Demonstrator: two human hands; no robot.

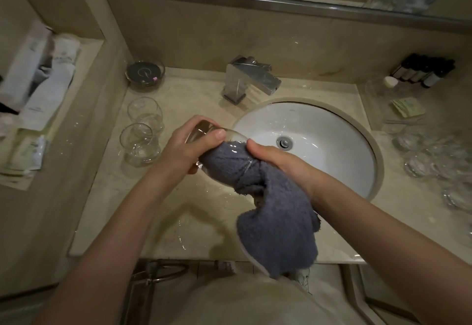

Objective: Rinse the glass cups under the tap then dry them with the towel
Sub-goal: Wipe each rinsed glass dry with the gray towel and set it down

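Left hand (184, 146): fingers wrapped tight around a clear glass cup (204, 133), held tilted above the beige stone desk (166, 212) at the left rim of the round white sink (332, 130).
Right hand (278, 158): fingers closed on a grey-blue fluffy towel (278, 220), one end pushed into the cup, the rest hanging down.
Desk, left: two more clear glass cups (143, 130) standing upright, well apart from the chrome tap (250, 79).
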